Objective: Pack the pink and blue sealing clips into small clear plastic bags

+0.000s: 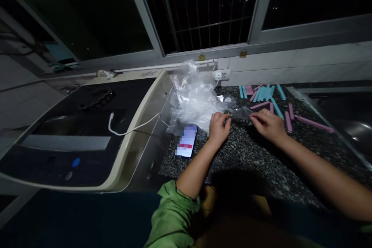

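Note:
A small clear plastic bag [241, 113] is stretched between my two hands above the dark speckled counter. My right hand [269, 124] is closed, its thumb and fingertips pinching the bag's right end. At the left end, my left hand [219, 127] has its thumb and index finger curled together in a pinch at the bag's edge. Just behind my left hand is a large heap of crumpled clear plastic bags [192, 100]. Pink strips [287, 122] and light blue strips [264, 93] lie loose on the counter beyond and beside my right hand.
A lit phone [187, 141] lies left of my left forearm. A washing machine [130, 162] stands at the left, with a white charging cable [136, 128] across it. A wall socket [223, 74] is at the back, and a metal sink [354, 131] is at the right.

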`<state>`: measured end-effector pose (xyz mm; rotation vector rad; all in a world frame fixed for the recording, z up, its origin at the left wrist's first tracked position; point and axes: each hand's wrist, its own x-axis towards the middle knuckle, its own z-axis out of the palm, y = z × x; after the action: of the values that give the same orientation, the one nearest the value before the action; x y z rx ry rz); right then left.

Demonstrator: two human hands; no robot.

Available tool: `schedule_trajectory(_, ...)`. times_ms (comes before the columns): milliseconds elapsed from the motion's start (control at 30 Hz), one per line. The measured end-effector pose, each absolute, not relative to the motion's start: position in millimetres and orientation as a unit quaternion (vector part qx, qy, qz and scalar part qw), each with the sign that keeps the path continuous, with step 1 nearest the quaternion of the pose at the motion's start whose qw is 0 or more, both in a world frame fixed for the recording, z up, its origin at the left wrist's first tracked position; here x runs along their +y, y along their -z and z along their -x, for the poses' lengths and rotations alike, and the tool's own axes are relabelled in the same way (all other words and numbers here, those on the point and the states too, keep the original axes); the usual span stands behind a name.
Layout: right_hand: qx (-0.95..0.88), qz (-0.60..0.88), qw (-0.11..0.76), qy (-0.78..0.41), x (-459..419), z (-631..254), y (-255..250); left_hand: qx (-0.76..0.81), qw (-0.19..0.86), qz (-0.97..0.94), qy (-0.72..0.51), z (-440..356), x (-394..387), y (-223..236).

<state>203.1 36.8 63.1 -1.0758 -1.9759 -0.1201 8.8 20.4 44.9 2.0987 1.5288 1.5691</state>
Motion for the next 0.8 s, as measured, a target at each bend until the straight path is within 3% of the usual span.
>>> schedule_trajectory(167, -0.81, 0.369, 0.456, 0.01, 7, -201, -64, 0.45, 0.136, -0.661, -0.585, -15, 11, -48)
schedule_trajectory(333, -0.817, 0.342, 0.459, -0.062, 2, -195, -59, 0.424, 0.206, -0.692, -0.546, -15, 4, -44)
schedule_trajectory(500, -0.792, 0.362, 0.479, -0.111, 2, -195, -57, 0.493, 0.174, -0.696, -0.491, -6, 4, -47)
schedule_trajectory(800, -0.777, 0.395, 0.476, -0.118, 6, -189, -52, 0.462, 0.172, -0.734, -0.467, -11, 3, -45)
